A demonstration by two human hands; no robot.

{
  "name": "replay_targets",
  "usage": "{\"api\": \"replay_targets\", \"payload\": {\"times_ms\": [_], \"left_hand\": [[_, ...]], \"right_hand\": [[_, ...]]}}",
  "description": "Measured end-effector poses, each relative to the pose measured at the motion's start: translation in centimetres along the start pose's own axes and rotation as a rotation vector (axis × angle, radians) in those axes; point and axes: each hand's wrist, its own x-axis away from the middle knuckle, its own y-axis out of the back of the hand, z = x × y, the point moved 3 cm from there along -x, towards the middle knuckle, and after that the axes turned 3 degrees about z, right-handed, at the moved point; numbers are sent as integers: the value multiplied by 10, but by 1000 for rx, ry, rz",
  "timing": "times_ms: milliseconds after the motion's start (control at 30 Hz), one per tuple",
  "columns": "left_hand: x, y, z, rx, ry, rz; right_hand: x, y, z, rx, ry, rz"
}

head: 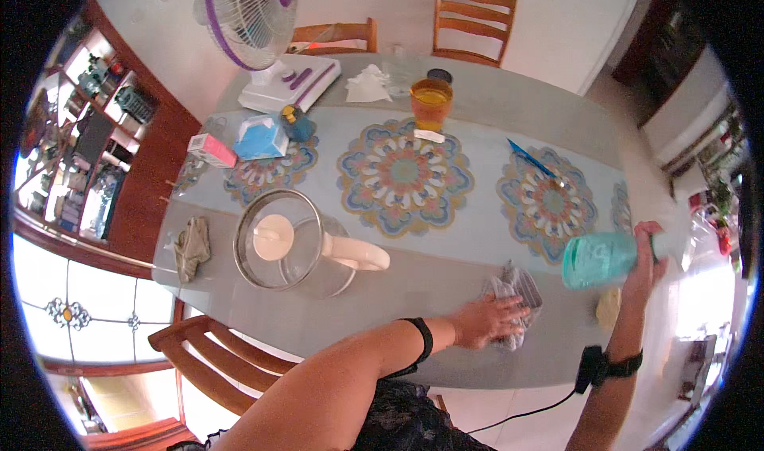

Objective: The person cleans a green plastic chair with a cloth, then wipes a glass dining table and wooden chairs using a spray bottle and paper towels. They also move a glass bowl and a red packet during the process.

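Observation:
My left hand [494, 321] lies with fingers spread over a crumpled clear plastic bag [512, 287] near the table's front edge; what the bag contains is hard to make out. At the right end of the table, my right hand [643, 266] grips a translucent green bottle [600, 260], tilted on its side and slightly blurred. Below the bottle sits a yellowish round object [609, 307], partly covered by my right forearm. A large clear jug [337, 281] with a metal rim and white handle stands left of my left hand.
On the table [418, 355] a white and purple fan [286, 81] stands at back left. Nearby are a blue tissue box [261, 140], a pink carton [213, 150] and crumpled tissue [369, 85]. An amber cup [431, 106], a blue pen-like item [533, 158] and a cloth [192, 248] lie around.

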Motion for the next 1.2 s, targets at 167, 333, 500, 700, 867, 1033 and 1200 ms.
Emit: {"api": "replay_targets", "payload": {"times_ms": [167, 333, 500, 700, 867, 1033, 1200], "left_hand": [[4, -7, 1, 71, -5, -277], [17, -2, -8, -43, -131, -380], [39, -21, 9, -349, -92, -226], [55, -11, 15, -452, 74, -12], [96, -16, -8, -595, 12, -83], [135, -5, -85, -552, 116, 27], [156, -50, -233, 319, -306, 108]], "right_hand": [[144, 94, 160, -13, 363, -123], [311, 158, 232, 685, -141, -285], [530, 206, 380, 289, 107, -928], [747, 197, 476, 773, 2, -1394], [883, 142, 398, 552, -535, -1289], [865, 134, 454, 651, 37, -1374], [916, 122, 371, 463, -407, -1273]]}}
